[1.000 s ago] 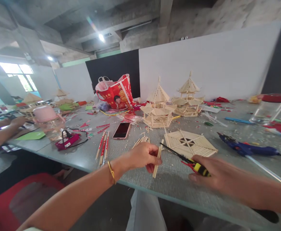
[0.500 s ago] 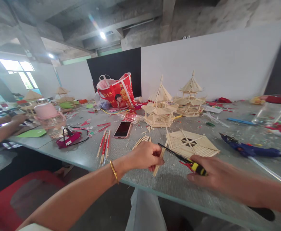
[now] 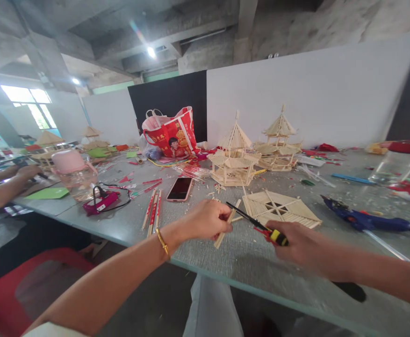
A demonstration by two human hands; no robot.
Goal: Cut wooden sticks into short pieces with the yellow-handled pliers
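Left hand [image 3: 208,220], closed in a pinch, holds pale wooden sticks [image 3: 220,239], their long axis slanting from near left to far right, an end showing either side of the fingers. The right hand [image 3: 291,243], wrapped round a yellow-and-black-handled tool [image 3: 254,222], sits farther off, to their right; its slim dark shaft crosses their far end in view, though contact cannot be told. Beyond lies a hexagonal stick panel [image 3: 299,210], a blue glue gun [image 3: 369,220] to its right; farther back stands a stick pavilion [image 3: 234,161].
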